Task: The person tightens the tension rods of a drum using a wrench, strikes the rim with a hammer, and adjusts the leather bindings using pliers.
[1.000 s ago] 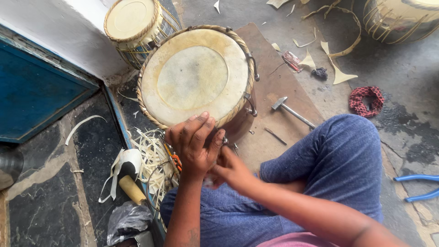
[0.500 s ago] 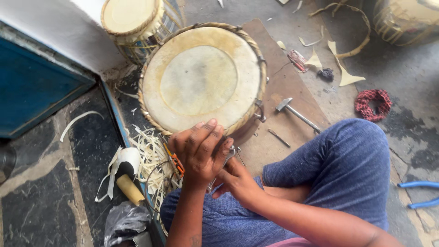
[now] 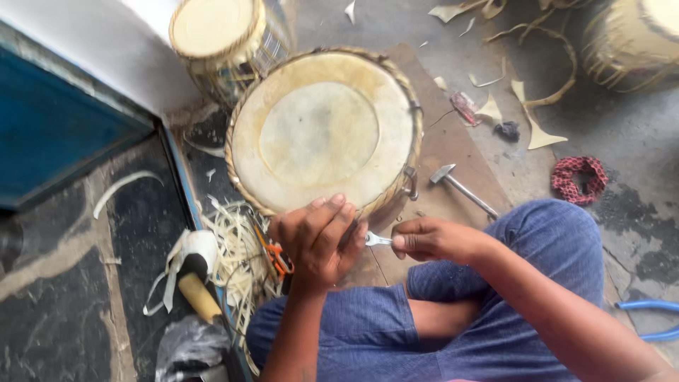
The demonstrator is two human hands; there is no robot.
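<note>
Matt, smooth hide covers the drum [image 3: 322,134]; its rim lacing looks like rough cane. The hammer [image 3: 460,185] head is dull metal.

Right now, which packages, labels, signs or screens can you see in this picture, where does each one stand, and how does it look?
No label, sign or screen shows.
Crumpled grey plastic bag: on the dark stone floor at the bottom left, below the pale straw strips; what it holds cannot be told.
Small reddish flat packet: perhaps a wrapper, on the floor right of the large round skin-topped drum; too small to tell.
</note>
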